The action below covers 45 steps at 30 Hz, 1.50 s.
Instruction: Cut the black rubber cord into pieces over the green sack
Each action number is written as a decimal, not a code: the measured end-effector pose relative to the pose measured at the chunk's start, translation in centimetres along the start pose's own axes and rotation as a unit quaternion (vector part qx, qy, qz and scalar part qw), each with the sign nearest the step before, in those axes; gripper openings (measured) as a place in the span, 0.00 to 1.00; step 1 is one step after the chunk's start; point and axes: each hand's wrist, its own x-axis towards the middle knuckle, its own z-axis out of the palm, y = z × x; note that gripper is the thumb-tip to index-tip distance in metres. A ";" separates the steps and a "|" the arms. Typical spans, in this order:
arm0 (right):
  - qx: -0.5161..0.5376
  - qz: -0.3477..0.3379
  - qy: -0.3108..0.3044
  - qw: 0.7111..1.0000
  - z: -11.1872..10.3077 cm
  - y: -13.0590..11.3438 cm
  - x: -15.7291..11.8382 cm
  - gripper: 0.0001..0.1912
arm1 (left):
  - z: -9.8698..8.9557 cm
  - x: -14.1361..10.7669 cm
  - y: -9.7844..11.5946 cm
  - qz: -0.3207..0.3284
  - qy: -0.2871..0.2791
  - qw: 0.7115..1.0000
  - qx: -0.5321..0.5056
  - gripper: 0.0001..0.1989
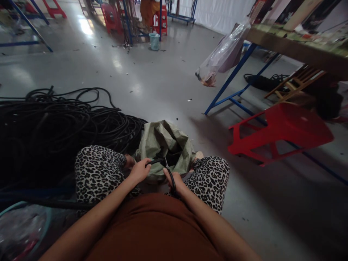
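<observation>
Between my knees stands an open greenish woven sack (149,139) with dark contents that I cannot make out. Over its near side, my left hand (140,172) pinches a black rubber-like cord (155,161), whose end points to the right. My right hand (178,181) is closed round the black handles of a pair of scissors (172,178). The scissor blades reach up to the cord's end, and I cannot tell whether they touch it. To the left lies a large tangled heap of black cord (73,123).
A red plastic stool (301,125) lies tipped at the right, beside a blue-legged worktable (288,41) with a plastic bag (220,58) hanging from it. A basin (49,221) sits at the lower left. Farther off are a small light-blue basket (154,41) and red stools (112,18).
</observation>
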 end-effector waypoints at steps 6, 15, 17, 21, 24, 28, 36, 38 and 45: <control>0.076 -0.015 -0.040 0.996 0.8 0.9 1.5 0.24 | 0.5 0.2 -0.5 -0.021 0.014 0.998 -0.050 0.15; 0.040 -0.103 -0.094 0.989 1.4 2.0 2.7 0.26 | 0.4 0.1 -0.3 -0.043 -0.006 0.992 -0.116 0.15; 0.032 -0.106 -0.095 0.989 1.4 2.0 2.7 0.27 | 0.5 0.1 -0.4 -0.046 -0.009 0.990 -0.131 0.15; 0.004 -0.112 -0.093 0.989 1.3 1.7 2.4 0.26 | 0.7 0.1 -0.5 -0.045 -0.010 0.988 -0.148 0.14; -0.012 -0.125 -0.094 0.988 1.0 1.3 1.9 0.27 | 0.8 0.1 -0.5 -0.035 -0.008 0.989 -0.142 0.15; -0.018 -0.115 -0.089 0.989 0.8 0.7 1.4 0.27 | 0.7 0.0 -0.3 -0.028 -0.008 0.992 -0.123 0.14; -0.001 -0.088 -0.095 0.992 0.9 0.7 1.7 0.25 | 0.6 -0.4 0.0 -0.001 -0.010 0.995 -0.095 0.15; 0.002 -0.077 -0.097 0.992 0.9 0.8 1.7 0.24 | 0.5 -0.5 0.2 0.012 -0.012 0.996 -0.088 0.16; 0.006 -0.098 -0.100 0.990 0.7 0.9 1.8 0.26 | 0.3 -0.7 0.4 0.027 -0.016 0.997 -0.065 0.17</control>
